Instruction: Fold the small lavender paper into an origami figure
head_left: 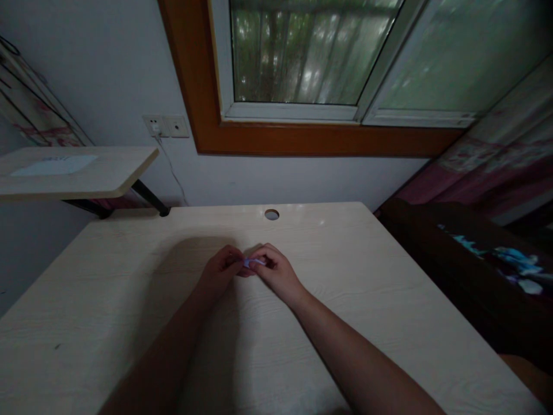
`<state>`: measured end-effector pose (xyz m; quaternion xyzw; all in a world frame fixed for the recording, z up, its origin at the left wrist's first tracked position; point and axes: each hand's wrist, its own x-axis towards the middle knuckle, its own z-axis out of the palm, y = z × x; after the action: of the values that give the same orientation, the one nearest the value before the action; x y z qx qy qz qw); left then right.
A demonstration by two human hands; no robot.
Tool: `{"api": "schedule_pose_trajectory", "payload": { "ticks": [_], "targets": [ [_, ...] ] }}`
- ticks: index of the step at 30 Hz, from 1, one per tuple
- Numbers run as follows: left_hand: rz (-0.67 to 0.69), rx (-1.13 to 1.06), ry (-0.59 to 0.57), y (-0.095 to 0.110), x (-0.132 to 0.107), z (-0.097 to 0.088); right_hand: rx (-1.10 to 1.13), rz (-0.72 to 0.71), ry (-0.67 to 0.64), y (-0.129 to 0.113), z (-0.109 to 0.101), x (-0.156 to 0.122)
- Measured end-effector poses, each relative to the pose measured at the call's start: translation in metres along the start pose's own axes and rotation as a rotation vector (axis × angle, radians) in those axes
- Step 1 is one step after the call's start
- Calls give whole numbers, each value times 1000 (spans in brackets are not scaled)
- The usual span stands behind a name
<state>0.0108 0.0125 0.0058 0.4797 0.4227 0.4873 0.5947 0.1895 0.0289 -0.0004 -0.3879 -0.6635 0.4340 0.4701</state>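
Observation:
Between my two hands is a small, pale purple thing (247, 263), perhaps paper or cloth; its kind is too small and dim to make out. My left hand (221, 268) pinches its left end between thumb and fingers. At its right end my right hand (276, 271) pinches it too, with a thin pale strip showing by the thumb. Both hands are close together just over the pale wooden desk (345, 334), toward its far side. The fingers cover much of the small thing.
A round cable hole (272, 214) lies near the desk's back edge. To the left, a raised shelf (129, 167) on black legs bears a paper sheet (56, 165). A cord (170, 164) hangs from the wall socket (166, 126). A window (311, 57) is ahead.

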Motion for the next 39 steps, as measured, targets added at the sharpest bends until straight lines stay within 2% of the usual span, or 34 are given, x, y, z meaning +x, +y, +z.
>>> {"api": "schedule_pose_trajectory", "payload": {
  "ticks": [15,23,31,39],
  "targets": [
    [-14,-26,-43,2,-1,1,61,45,-7,-3,-1,1],
    [-21,-30,-37,3,-1,2,166,106,-16,5,-1,0],
    [-29,-34,-50,0,-1,1,130,103,-7,1,-2,1],
    [-33,-32,-45,1,-2,0,314,171,-30,3,-2,1]
  ]
}}
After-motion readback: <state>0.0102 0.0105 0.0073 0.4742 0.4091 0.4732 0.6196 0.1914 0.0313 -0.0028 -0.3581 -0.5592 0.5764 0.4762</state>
